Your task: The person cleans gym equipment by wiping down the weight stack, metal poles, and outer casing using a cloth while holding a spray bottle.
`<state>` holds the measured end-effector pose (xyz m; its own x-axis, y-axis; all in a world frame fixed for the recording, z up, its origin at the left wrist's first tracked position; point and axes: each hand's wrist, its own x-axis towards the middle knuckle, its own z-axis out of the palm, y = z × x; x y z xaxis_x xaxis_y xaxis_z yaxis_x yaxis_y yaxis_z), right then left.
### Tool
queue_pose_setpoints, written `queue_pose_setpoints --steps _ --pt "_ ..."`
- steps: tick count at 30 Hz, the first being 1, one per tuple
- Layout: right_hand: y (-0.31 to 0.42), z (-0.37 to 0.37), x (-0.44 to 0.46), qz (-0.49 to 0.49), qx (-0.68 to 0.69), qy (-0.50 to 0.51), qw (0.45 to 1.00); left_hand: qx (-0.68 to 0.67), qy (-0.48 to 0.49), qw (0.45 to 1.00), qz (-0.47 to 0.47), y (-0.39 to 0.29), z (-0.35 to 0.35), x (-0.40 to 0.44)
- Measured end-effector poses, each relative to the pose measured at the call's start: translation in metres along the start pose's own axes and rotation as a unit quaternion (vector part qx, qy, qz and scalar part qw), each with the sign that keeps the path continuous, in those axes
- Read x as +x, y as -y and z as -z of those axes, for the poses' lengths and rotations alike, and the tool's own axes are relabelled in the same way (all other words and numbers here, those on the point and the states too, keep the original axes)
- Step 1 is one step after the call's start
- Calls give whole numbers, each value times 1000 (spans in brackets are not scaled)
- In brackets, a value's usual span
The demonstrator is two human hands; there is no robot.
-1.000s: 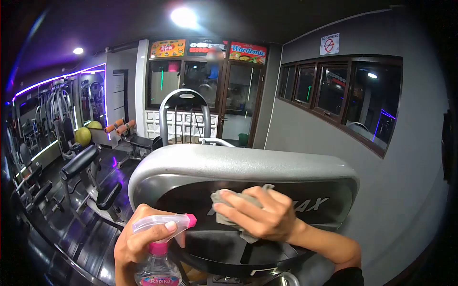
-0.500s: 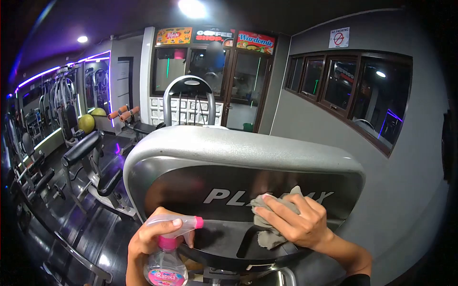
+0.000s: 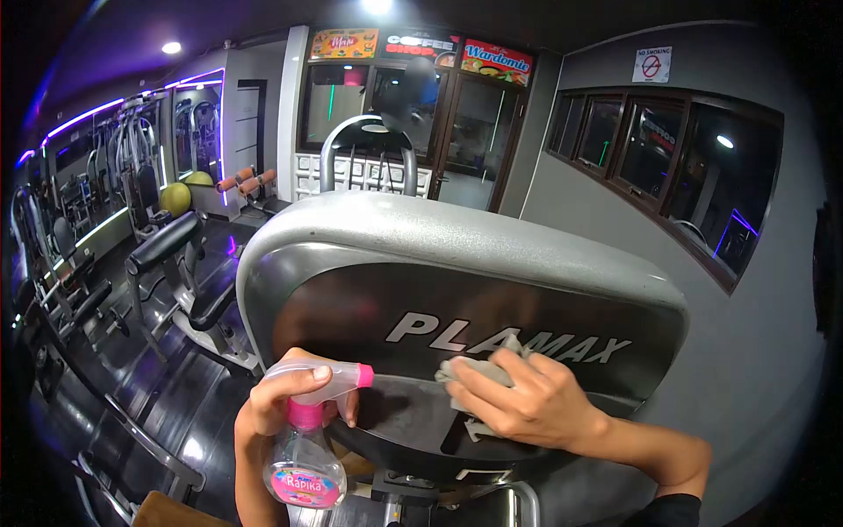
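My left hand (image 3: 285,395) grips the neck of a clear spray bottle (image 3: 303,465) with a pink collar, pink nozzle tip and a pink label. The bottle hangs upright in front of the left part of a gym machine's console (image 3: 457,230). My right hand (image 3: 527,400) is closed on a bunched grey-green cloth (image 3: 479,373). It presses the cloth to the console's dark panel, just below the white PLAMAX lettering (image 3: 413,328). Part of the cloth is hidden beneath my fingers.
A gym bench with a black pad (image 3: 165,241) stands on the dark floor at left. Behind the console is another machine with a grey arched frame (image 3: 369,125). A yellow ball (image 3: 175,200) lies near the mirrors. A grey wall (image 3: 597,228) rises on the right.
The cloth in my right hand has moved left and down relative to the lettering, uncovering its last letters. The view has tilted slightly, and my left hand still holds the bottle.
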<state>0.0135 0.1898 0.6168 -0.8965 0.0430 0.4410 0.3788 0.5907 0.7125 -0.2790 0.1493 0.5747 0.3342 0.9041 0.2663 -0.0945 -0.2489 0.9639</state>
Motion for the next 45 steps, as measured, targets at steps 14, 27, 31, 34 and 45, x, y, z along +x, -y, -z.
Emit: queue_pose_setpoints --steps 14,27,31,34,45 --pt "18 -22 42 56 35 -7 998 34 -70 997 -22 0 -16 3" --pt "-9 39 12 -145 292 282 902 30 51 998 10 -1 3 2" --pt "3 25 21 -220 345 247 878 56 64 996 2 -4 1 4" --pt "24 9 48 -216 382 188 879 31 93 995 -9 0 7 4" --pt "38 81 53 -354 283 347 821 -74 199 977 -14 2 20 7"
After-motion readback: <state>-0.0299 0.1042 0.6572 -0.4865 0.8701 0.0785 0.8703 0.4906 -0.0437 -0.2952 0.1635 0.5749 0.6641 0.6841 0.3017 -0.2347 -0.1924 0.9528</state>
